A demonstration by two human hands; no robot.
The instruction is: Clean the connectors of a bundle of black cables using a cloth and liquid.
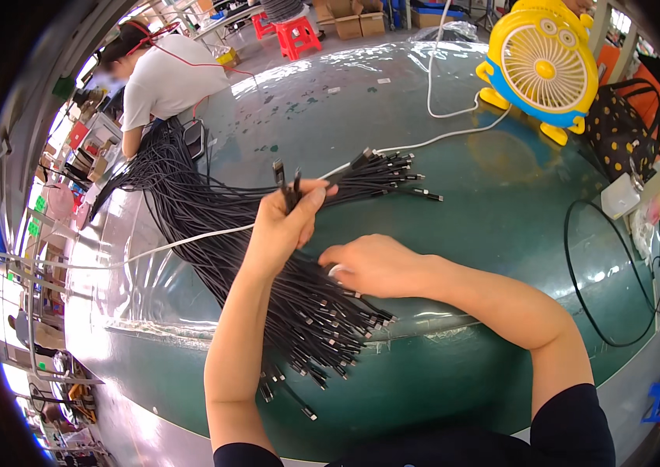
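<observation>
My left hand is raised over the table, its fingers closed round a few black cables whose connector ends stick up out of the grip. To its right, my right hand is low with curled fingers, beside a thick bundle of black cables. A small white thing shows at its fingertips; what it is I cannot make out. The bundle fans toward me, with metal-tipped connectors at its ends. Another group of the same black cables stretches right beyond my left hand.
A yellow and blue cartoon-shaped fan stands at the far right of the green table. A white cord crosses the table. Beside the fan sits a dotted black bag. At the far left, a person in a white shirt leans by the cables.
</observation>
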